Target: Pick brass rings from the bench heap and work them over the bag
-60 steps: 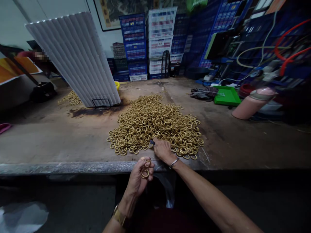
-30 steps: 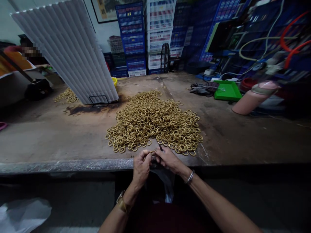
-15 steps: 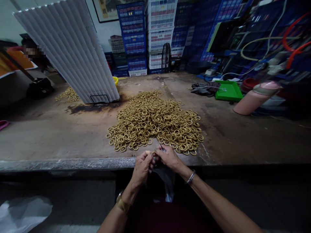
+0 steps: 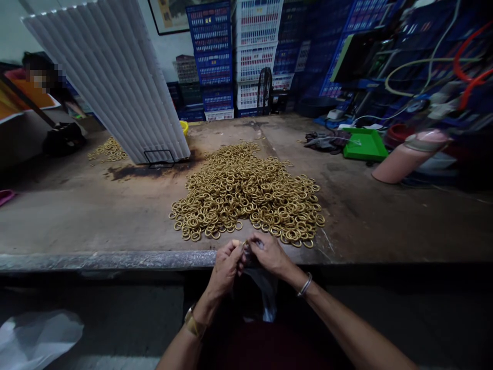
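At the near edge of the worktable point(image 4: 77, 221), the left hand point(image 4: 225, 263) pinches a gold-coloured ring point(image 4: 245, 243) between thumb and fingertips. The right hand point(image 4: 271, 255) is just beside it, fingers bunched; I can't tell what they grip. A heap of similar rings point(image 4: 246, 190) lies just beyond both.

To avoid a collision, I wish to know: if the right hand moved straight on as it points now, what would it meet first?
Most likely the left hand, with the golden piece it pinches, just ahead of the right hand; depth there is unclear.
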Demonstrator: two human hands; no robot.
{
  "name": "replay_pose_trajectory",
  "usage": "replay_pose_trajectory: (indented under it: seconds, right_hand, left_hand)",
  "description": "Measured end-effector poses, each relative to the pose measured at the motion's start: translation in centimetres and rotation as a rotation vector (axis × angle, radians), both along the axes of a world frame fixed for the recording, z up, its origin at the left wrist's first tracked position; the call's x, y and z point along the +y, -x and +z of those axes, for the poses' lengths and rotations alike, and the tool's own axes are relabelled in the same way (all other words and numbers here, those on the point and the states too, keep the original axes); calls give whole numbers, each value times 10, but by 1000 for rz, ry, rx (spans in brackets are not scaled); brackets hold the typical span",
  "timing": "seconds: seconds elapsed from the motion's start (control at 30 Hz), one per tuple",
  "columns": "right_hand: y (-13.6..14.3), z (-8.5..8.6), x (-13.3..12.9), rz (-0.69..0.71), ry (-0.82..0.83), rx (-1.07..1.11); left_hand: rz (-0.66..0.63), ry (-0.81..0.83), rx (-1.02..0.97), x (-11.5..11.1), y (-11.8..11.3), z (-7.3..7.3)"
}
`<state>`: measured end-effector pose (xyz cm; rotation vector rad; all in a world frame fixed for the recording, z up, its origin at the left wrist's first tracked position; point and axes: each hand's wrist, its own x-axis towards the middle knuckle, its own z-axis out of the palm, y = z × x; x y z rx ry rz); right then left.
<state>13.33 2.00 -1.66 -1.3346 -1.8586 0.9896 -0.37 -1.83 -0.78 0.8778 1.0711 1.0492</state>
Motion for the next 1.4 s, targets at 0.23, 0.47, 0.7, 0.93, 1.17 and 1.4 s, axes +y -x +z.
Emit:
replay_pose_trajectory:
  seconds: [0.23,0.47,0.7,0.93,1.17,1.4]
  right_hand:
    - [-4,0,-9,170,-149,-288]
    - [-6,4,-3,236,-107,-392]
    - [-14,6,-1,54,-186,-542]
    - [-95,3,-7,-483,-317,-554]
    - [-104,-6,-13,-478,-178,-809]
    - [-55,-6,8,-315,-222,-785]
  left_hand:
    - [9,-62,115,1,-3,6]
    - [27,-172,168,-3,-3,-1]
    - [-27,55,-64,-16,-9,22]
    - [-66,184,-286,-11,-10,7]
    - [-104,192,-340,-15,-23,1]
    - [-96,248,-395,-19,-22,0]
